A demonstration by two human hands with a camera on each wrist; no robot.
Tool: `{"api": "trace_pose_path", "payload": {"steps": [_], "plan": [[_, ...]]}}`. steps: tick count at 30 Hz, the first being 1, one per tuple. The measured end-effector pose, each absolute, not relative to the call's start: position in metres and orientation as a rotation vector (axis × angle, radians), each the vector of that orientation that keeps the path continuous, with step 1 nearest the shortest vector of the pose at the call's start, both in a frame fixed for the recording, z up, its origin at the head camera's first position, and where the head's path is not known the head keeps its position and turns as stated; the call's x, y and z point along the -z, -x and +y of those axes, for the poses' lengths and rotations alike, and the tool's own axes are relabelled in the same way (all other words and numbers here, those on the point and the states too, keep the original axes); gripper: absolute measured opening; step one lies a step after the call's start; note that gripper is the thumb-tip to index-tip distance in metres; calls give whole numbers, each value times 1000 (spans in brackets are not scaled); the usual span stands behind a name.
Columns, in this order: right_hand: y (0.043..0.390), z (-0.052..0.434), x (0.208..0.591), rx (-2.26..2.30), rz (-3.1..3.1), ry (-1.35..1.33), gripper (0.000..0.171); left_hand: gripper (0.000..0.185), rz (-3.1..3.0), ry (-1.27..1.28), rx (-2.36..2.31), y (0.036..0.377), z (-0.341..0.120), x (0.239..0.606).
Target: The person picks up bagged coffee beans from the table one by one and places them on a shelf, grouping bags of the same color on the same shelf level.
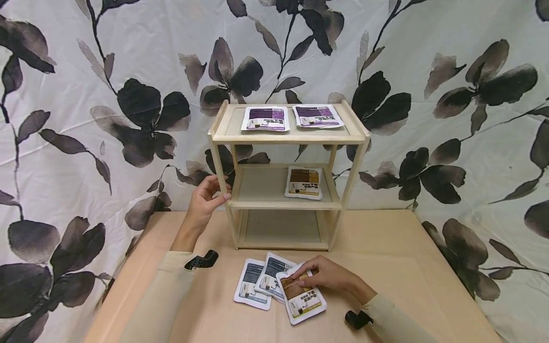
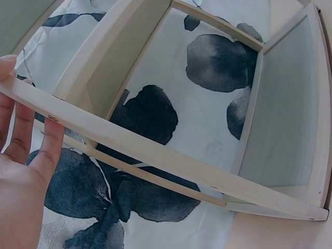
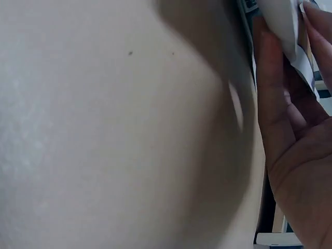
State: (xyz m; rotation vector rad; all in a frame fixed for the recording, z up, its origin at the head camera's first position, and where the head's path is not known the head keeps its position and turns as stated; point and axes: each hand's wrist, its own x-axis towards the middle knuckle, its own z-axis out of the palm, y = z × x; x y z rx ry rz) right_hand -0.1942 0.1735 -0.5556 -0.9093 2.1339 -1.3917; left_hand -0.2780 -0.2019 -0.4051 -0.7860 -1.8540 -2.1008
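With its thumb and fingers, my left hand [image 1: 203, 209] grips the left front post of a three-tier wooden shelf [image 1: 285, 206]; the left wrist view shows the fingers around that post [image 2: 129, 140]. Over the tabletop, my right hand [image 1: 332, 276] pinches a brown-and-yellow sachet [image 1: 305, 305] by its upper part. Partly under that sachet lies a dark blue-grey sachet [image 1: 271, 274], which overlaps another blue-grey sachet [image 1: 253, 286] on its left. In the right wrist view, the fingers hold the white edge of the sachet [image 3: 282, 26], mostly cut off by the frame.
Two purple sachets [image 1: 266, 119] lie side by side on the top tier. One brown sachet [image 1: 303, 182] rests on the right part of the middle tier. The shelf stands at the back of the table [image 1: 386, 267], before a floral cloth [image 1: 150, 57].
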Motion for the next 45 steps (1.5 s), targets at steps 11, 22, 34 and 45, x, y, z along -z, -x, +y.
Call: {"api": "trace_pose_path", "payload": {"steps": [11,22,34,45], "plan": [[192,170,538,1388,2223,789,18,44,-1869,770,2094,278,-203,406],[196,169,508,1510,2070,909,25,46,-1907,733,2069,277,-203,407],[198,160,464,1638,2041,864,33,42,-1887,753,2072,278,-202,404],[200,153,429,1687,2142,888,31,45,-1889,750,2077,278,-202,404]]}}
